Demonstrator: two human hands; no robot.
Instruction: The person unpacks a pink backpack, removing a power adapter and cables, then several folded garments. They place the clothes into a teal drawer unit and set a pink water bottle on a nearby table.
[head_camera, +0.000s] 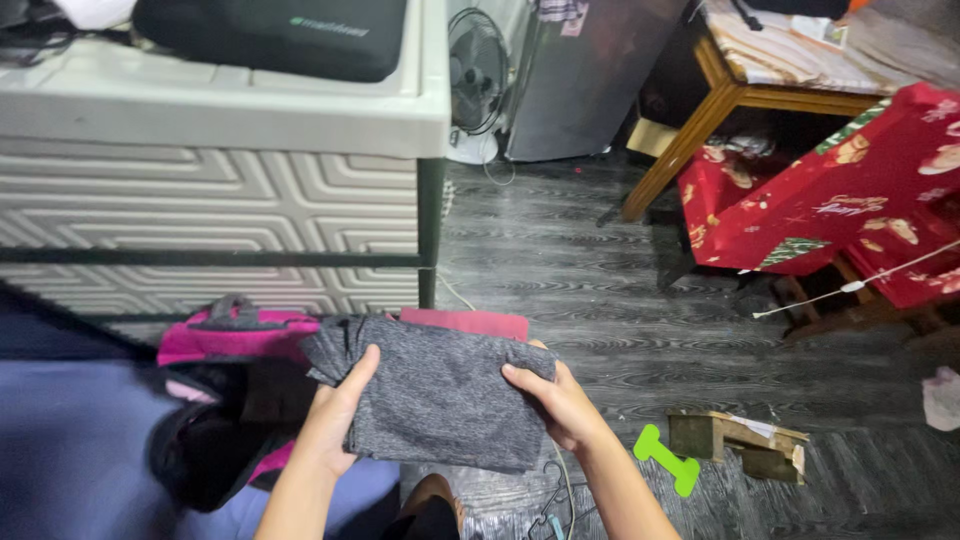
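Two bare hands hold a folded grey garment (440, 400) above the dark wood-grain floor (600, 290).

The grey garment sits low in the middle of the view, folded into a thick flat bundle, with a dark red piece of cloth (470, 322) showing just past its far edge. The left hand (335, 415) grips the bundle's left edge, thumb lying across the top and the other fingers curled out of sight beneath. The right hand (560, 400) clasps the right edge the same way, thumb on top, fingers wrapped under. To the left lies a pink and black bag (225, 345), touching the garment's left corner. Near right on the floor is a green bone-shaped toy (667, 458), beside a small wooden block frame (740, 440). Farther off stand a white patterned cabinet (210, 190), a small fan (476, 75), a wooden table (730, 95) and red patterned cloth (850, 190).
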